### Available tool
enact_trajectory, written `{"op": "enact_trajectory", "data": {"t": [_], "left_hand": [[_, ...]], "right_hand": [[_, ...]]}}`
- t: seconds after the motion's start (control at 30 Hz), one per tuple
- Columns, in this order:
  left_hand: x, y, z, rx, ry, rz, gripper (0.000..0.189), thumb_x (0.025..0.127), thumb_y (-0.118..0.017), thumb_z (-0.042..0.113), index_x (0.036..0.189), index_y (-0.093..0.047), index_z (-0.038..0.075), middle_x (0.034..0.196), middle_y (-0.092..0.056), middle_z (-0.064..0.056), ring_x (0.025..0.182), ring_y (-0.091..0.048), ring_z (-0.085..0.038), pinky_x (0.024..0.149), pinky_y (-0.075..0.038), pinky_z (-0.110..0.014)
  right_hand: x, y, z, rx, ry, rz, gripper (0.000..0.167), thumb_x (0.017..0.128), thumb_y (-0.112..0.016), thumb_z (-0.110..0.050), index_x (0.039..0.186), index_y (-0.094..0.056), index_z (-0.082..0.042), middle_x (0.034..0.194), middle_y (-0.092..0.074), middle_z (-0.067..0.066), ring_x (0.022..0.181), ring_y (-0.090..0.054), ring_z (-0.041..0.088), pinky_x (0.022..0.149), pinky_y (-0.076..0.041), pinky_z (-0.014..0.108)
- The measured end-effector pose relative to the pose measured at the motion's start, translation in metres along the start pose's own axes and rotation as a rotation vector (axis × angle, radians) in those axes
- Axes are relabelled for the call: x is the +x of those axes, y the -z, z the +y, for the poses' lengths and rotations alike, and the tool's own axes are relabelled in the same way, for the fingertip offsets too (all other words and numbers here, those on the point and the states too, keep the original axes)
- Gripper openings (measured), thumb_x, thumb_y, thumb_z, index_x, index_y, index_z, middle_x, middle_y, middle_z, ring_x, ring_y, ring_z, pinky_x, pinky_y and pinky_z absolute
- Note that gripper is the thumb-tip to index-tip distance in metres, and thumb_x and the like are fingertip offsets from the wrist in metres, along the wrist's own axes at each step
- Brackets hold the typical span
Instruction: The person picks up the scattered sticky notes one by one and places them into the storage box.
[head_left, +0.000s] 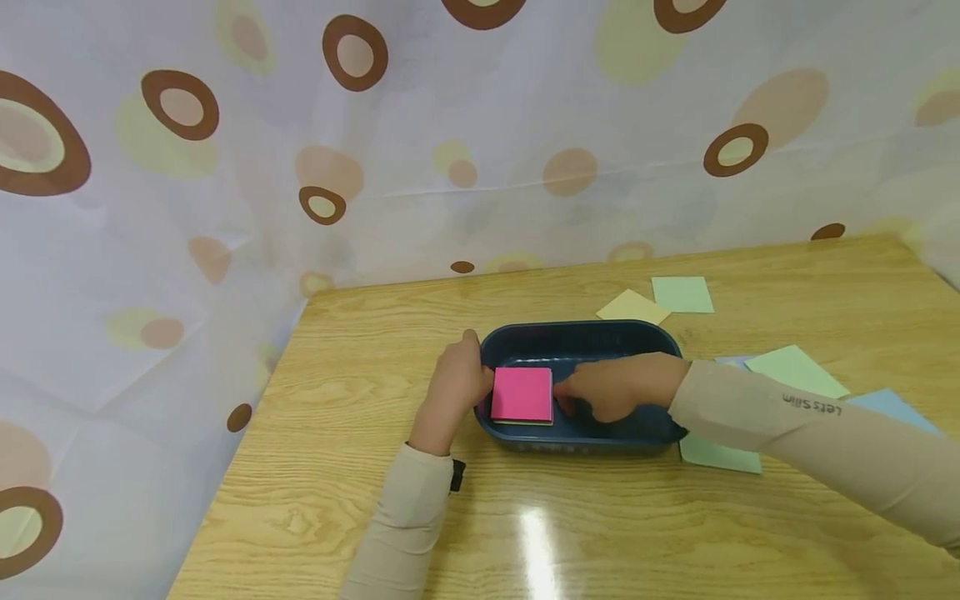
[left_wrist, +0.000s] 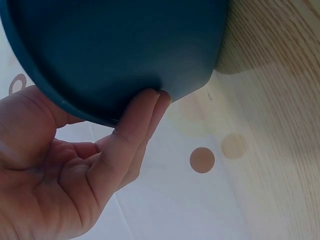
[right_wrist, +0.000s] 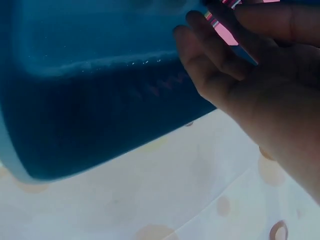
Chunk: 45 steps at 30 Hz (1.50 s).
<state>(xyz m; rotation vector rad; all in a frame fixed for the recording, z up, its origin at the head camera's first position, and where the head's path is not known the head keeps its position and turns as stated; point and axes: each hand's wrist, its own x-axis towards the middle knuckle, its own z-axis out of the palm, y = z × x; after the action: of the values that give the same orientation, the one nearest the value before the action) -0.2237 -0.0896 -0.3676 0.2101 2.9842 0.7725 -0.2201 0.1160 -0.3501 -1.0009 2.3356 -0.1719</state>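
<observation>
A dark blue plastic basin [head_left: 585, 443] sits on the table, its long side across my view. At its left end my left hand [head_left: 459, 379] grips the rim; in the left wrist view the fingers [left_wrist: 135, 117] lie against the outer wall, the thumb by the rim. Inside, at that end, lies a neat stack of square paper sheets [head_left: 522, 394], pink on top, with several coloured edges showing in the right wrist view. My right hand [head_left: 618, 387] reaches into the basin from the right, fingertips at the stack's right edge. Parts of those fingers are dark and hidden.
Loose square sheets lie around the basin: a yellow sheet [head_left: 634, 307] and a pale green sheet [head_left: 683, 294] behind it, another green sheet [head_left: 797, 372] and a blue sheet [head_left: 896, 408] at right. One green sheet [head_left: 720, 455] is partly under the right sleeve. A patterned curtain [head_left: 480, 150] hangs behind.
</observation>
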Motion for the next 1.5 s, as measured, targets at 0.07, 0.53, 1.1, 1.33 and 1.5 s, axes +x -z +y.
{"op": "enact_trajectory", "data": {"t": [0.07, 0.53, 1.1, 1.33, 1.5], "left_hand": [[0.000, 0.000, -0.001, -0.005, -0.001, 0.004, 0.034, 0.084, -0.059, -0.002, 0.115, -0.050, -0.011, 0.096, -0.064, -0.026, 0.069, -0.058, -0.024, 0.053, -0.049, -0.032], [0.001, 0.002, -0.002, 0.008, -0.012, 0.010, 0.030, 0.084, -0.057, -0.003, 0.112, -0.051, -0.011, 0.093, -0.063, -0.025, 0.067, -0.059, -0.025, 0.052, -0.049, -0.032], [-0.002, 0.002, 0.001, 0.005, -0.020, -0.031, 0.034, 0.084, -0.058, -0.003, 0.116, -0.049, -0.012, 0.093, -0.062, -0.024, 0.066, -0.056, -0.024, 0.051, -0.045, -0.030], [-0.002, 0.002, 0.002, 0.009, -0.022, -0.030, 0.036, 0.085, -0.058, -0.002, 0.118, -0.049, -0.012, 0.094, -0.062, -0.025, 0.067, -0.056, -0.024, 0.051, -0.046, -0.030], [-0.001, 0.002, 0.002, 0.023, -0.017, -0.027, 0.036, 0.085, -0.058, -0.002, 0.118, -0.049, -0.012, 0.095, -0.063, -0.025, 0.069, -0.057, -0.025, 0.054, -0.047, -0.031]], "right_hand": [[-0.004, 0.006, 0.005, 0.048, 0.062, 0.011, 0.035, 0.085, -0.045, 0.014, 0.101, -0.062, -0.012, 0.097, -0.058, -0.001, 0.086, -0.049, 0.017, 0.076, -0.043, 0.033], [-0.052, 0.051, 0.129, 0.325, -0.064, 0.474, 0.021, 0.096, -0.049, 0.000, 0.112, -0.061, 0.005, 0.104, -0.065, 0.015, 0.095, -0.063, 0.031, 0.081, -0.051, 0.042], [-0.052, 0.006, 0.226, 0.194, -0.377, 0.423, 0.078, 0.084, -0.073, -0.035, 0.133, -0.040, 0.016, 0.139, -0.028, 0.043, 0.126, -0.027, 0.060, 0.099, -0.027, 0.067], [-0.051, 0.001, 0.233, 0.134, -0.376, 0.447, 0.073, 0.085, -0.071, -0.037, 0.130, -0.046, 0.015, 0.133, -0.039, 0.041, 0.122, -0.035, 0.058, 0.097, -0.032, 0.066], [-0.050, 0.000, 0.231, 0.071, -0.366, 0.468, 0.066, 0.085, -0.071, -0.038, 0.124, -0.053, 0.012, 0.128, -0.047, 0.038, 0.118, -0.041, 0.056, 0.096, -0.034, 0.064]]}}
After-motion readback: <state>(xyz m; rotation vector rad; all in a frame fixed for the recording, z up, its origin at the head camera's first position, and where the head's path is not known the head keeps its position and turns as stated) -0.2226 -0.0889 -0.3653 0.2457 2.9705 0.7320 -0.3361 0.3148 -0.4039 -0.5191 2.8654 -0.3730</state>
